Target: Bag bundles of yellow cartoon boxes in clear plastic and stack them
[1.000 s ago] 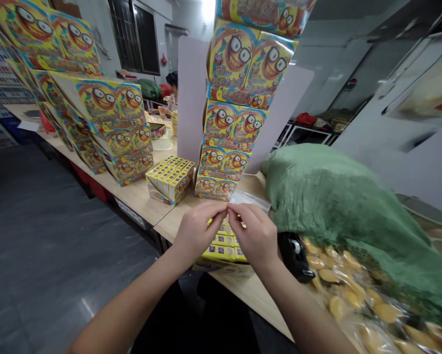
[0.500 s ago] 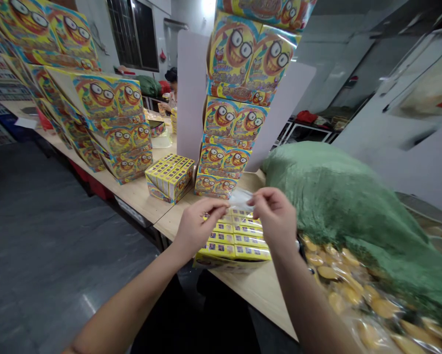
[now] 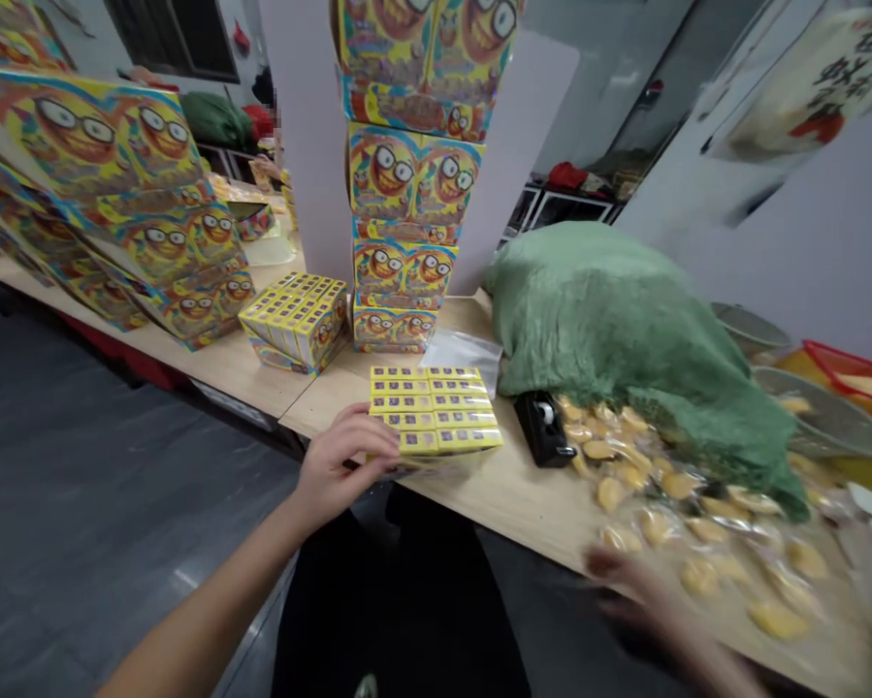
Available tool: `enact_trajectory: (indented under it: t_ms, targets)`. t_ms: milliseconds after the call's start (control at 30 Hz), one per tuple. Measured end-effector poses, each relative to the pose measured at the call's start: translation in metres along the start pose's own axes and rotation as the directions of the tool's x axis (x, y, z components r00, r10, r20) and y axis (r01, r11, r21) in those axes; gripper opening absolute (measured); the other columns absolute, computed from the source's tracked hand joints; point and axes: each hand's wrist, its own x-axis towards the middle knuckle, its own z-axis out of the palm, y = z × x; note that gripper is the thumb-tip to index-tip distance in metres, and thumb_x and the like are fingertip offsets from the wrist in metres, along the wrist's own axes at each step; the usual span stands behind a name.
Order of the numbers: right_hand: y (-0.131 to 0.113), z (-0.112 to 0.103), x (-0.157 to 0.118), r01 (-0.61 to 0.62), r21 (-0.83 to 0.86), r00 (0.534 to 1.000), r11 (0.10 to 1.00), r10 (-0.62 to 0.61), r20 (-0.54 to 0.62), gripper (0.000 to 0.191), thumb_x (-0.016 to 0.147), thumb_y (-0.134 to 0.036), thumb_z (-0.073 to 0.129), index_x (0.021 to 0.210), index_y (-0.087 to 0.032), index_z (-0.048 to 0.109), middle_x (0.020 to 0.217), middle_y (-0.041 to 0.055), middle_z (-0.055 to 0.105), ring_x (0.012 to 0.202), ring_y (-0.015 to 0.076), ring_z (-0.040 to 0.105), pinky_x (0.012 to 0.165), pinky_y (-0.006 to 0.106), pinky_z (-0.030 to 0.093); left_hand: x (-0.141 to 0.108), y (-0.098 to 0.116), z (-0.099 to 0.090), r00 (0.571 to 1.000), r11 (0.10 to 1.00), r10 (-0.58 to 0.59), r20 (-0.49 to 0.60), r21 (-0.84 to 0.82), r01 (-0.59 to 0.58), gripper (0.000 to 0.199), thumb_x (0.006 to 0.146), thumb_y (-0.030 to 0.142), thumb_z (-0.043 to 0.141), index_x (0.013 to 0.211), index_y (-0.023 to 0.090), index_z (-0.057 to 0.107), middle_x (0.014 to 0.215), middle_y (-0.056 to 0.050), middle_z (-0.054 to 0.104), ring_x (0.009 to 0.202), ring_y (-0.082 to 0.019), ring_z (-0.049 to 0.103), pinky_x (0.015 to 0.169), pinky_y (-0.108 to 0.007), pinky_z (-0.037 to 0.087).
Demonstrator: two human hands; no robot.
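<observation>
My left hand point(image 3: 344, 460) rests against the left front corner of a box of small yellow packs point(image 3: 439, 412) near the table's front edge, its fingers bent over the packs. At the lower right, blurred by motion, my right hand point(image 3: 629, 582) is beside the wrapped yellow pieces point(image 3: 658, 528); its fingers are too smeared to read. Behind the box lies a clear plastic sheet point(image 3: 461, 357). To its right stands a black tape dispenser point(image 3: 544, 431).
A tall stack of cartoon-face boxes point(image 3: 406, 184) stands behind, with another packed box point(image 3: 297, 320) and more stacks point(image 3: 151, 204) at left. A large green sack point(image 3: 602, 310) lies at right. Mesh baskets point(image 3: 828, 412) are beyond it. A person is partly visible at the back.
Both hands have parted from the clear plastic, which now lies behind the box. My left hand came down to the box; my right moved to the lower right. The view has turned rightward.
</observation>
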Motion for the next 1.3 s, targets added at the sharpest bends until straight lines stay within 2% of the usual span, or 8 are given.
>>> enact_trajectory:
  t_ms: [167, 267, 433, 600, 667, 900, 1167, 1300]
  targets:
    - [0.001, 0.055, -0.027, -0.421, 0.13, 0.871, 0.898, 0.36, 0.334, 0.052, 0.067, -0.047, 0.074, 0.113, -0.028, 0.06, 0.12, 0.0139, 0.061, 0.111, 0.0303, 0.058, 0.086, 0.05, 0.05, -0.017, -0.003, -0.001, 0.998, 0.997, 0.011, 0.065, 0.079, -0.016, 0.006, 0.081, 0.019, 0.062, 0.081, 0.023, 0.067, 0.078, -0.002, 0.073, 0.084, -0.017, 0.069, 0.098, -0.04, 0.042]
    - [-0.018, 0.101, 0.003, -0.716, 0.531, 0.673, 0.454, 0.242, 0.699, 0.057, 0.076, -0.052, 0.063, 0.123, -0.021, 0.055, 0.123, 0.0148, 0.059, 0.115, 0.0256, 0.056, 0.096, 0.048, 0.043, -0.019, -0.002, 0.0, 0.999, 0.995, 0.011, 0.048, 0.095, -0.015, 0.006, 0.08, 0.018, 0.062, 0.081, 0.022, 0.067, 0.079, -0.002, 0.073, 0.085, -0.018, 0.069, 0.097, -0.042, 0.043]
    - [-0.049, 0.14, 0.057, -0.703, 0.701, 0.699, -0.117, 0.068, 0.712, 0.07, 0.069, -0.067, 0.062, 0.116, -0.016, 0.058, 0.108, 0.0097, 0.064, 0.098, 0.0212, 0.062, 0.085, 0.04, 0.05, -0.02, 0.0, 0.001, 1.0, 0.993, 0.006, 0.03, 0.114, -0.009, 0.011, 0.079, 0.014, 0.062, 0.085, 0.022, 0.067, 0.082, -0.002, 0.073, 0.088, -0.017, 0.069, 0.099, -0.042, 0.042]
    - [-0.041, 0.144, 0.076, -0.613, 0.726, 0.583, -0.312, 0.442, 0.682, 0.052, 0.083, -0.063, 0.049, 0.093, -0.013, 0.061, 0.079, 0.0058, 0.067, 0.075, 0.015, 0.066, 0.069, 0.028, 0.054, -0.021, 0.0, 0.001, 0.998, 0.994, 0.001, 0.06, 0.112, -0.008, 0.006, 0.081, 0.018, 0.062, 0.081, 0.021, 0.067, 0.08, -0.003, 0.073, 0.088, -0.019, 0.069, 0.097, -0.042, 0.045]
    - [-0.037, 0.147, 0.079, -0.599, 0.736, 0.539, -0.315, 0.522, 0.661, 0.035, 0.086, -0.049, 0.055, 0.088, -0.014, 0.061, 0.072, 0.0025, 0.065, 0.067, 0.0119, 0.065, 0.063, 0.023, 0.053, -0.021, -0.001, 0.001, 0.998, 0.994, 0.004, 0.06, 0.11, -0.011, 0.006, 0.08, 0.019, 0.062, 0.081, 0.021, 0.068, 0.08, -0.003, 0.073, 0.087, -0.019, 0.069, 0.096, -0.042, 0.046]
    - [-0.034, 0.143, 0.076, -0.535, 0.831, 0.598, -0.148, 0.628, 0.497, 0.019, 0.082, -0.035, 0.06, 0.082, -0.017, 0.058, 0.076, 0.0022, 0.064, 0.071, 0.0133, 0.065, 0.062, 0.024, 0.053, -0.02, -0.002, 0.002, 0.998, 0.994, 0.017, 0.065, 0.105, -0.024, 0.007, 0.08, 0.018, 0.063, 0.08, 0.022, 0.068, 0.08, -0.003, 0.073, 0.086, -0.019, 0.069, 0.094, -0.041, 0.047]
    - [-0.029, 0.138, 0.066, -0.33, 0.666, 0.828, 0.669, 0.544, -0.137, 0.029, 0.077, -0.041, 0.063, 0.095, -0.02, 0.055, 0.089, 0.0014, 0.059, 0.079, 0.0134, 0.058, 0.063, 0.024, 0.05, -0.018, -0.003, 0.003, 0.999, 0.998, 0.007, 0.043, 0.07, -0.01, 0.012, 0.078, 0.012, 0.064, 0.084, 0.022, 0.067, 0.083, -0.002, 0.073, 0.089, -0.019, 0.068, 0.093, -0.041, 0.048]
    - [-0.027, 0.111, 0.091, -0.429, 0.323, 0.883, 0.844, 0.467, -0.048, 0.028, 0.079, -0.044, 0.057, 0.088, -0.018, 0.06, 0.057, -0.0042, 0.053, 0.05, 0.0107, 0.05, 0.044, 0.021, 0.039, -0.015, -0.002, 0.002, 0.999, 0.999, -0.001, 0.046, 0.05, -0.001, 0.011, 0.08, 0.013, 0.062, 0.085, 0.022, 0.067, 0.084, -0.003, 0.073, 0.09, -0.019, 0.068, 0.093, -0.042, 0.048]
